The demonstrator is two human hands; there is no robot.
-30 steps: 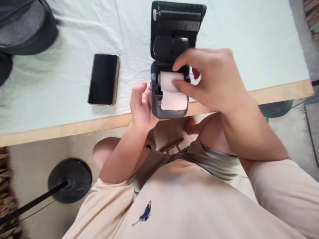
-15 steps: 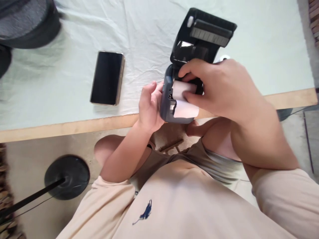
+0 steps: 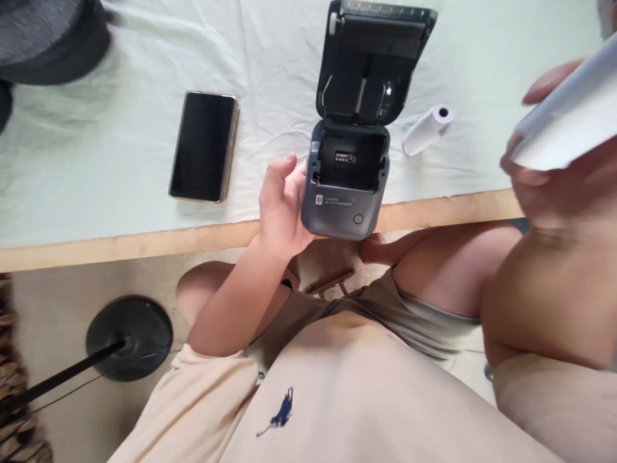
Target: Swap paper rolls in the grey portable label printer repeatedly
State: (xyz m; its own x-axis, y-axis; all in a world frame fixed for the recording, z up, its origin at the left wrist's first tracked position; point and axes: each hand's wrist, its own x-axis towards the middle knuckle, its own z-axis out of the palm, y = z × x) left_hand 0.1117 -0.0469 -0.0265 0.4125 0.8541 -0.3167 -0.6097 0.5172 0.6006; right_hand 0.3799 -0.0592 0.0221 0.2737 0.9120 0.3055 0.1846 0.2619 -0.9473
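My left hand [image 3: 285, 209] is wrapped round the left side and underside of a small dark grey label printer [image 3: 343, 212], held at the table's front edge. The printer's lid [image 3: 373, 67] stands raised on its hinge, and its paper bay [image 3: 347, 161] holds no roll, showing a small printed label inside. At the right edge my right hand [image 3: 530, 173] grips a white paper roll [image 3: 569, 116], partly cut off by the frame. A second, thin paper roll [image 3: 424, 133] lies on the cloth to the right of the printer.
A smartphone [image 3: 203, 146] lies on the pale cloth [image 3: 270, 58] left of the printer. A dark rounded object [image 3: 53, 45] fills the back left corner. Below the wooden table edge [image 3: 216, 236] are my legs and a black round stand base [image 3: 129, 337].
My right hand has lifted the paper roll out of the printer and carried it to the right. The bay and the thin roll on the table now show fully.
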